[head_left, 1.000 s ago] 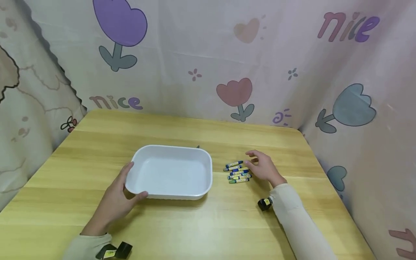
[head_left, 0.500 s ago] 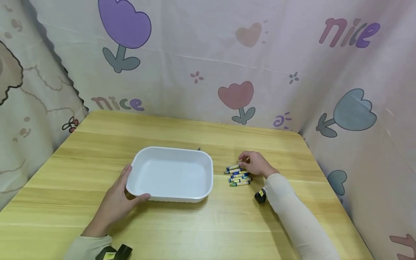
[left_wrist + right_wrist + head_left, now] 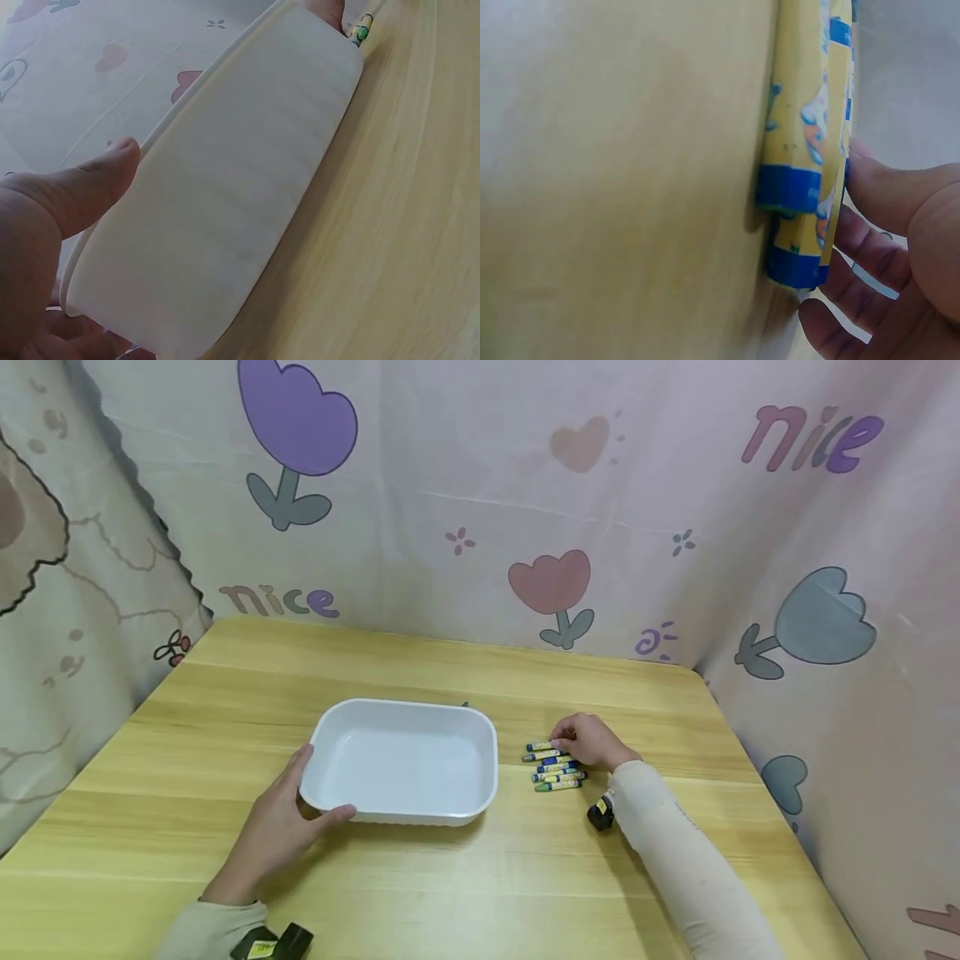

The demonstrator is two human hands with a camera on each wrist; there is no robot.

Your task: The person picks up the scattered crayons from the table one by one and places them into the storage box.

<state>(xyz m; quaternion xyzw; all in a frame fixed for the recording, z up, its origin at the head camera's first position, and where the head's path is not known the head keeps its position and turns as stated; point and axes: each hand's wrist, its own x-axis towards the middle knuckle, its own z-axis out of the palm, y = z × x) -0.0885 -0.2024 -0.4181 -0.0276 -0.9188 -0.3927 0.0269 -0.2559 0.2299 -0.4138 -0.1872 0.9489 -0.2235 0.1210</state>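
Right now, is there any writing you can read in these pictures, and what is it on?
"nice": on the curtain, left of the table.
"nice": on the curtain, top right.
Crayon wrappers: printed, but too small or blurred to read.
Yellow label on the wrist camera: unreadable.

Both arms wear long cream sleeves [image 3: 675, 852] down to the wrists. Just behind each of the bare hands [image 3: 273, 835] sits a small black camera [image 3: 600, 814] with yellow markings.

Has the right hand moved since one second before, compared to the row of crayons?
Yes. The right hand moved toward the far end of the crayons; it was spread open beside them, and now its fingers curl at the farthest ones.
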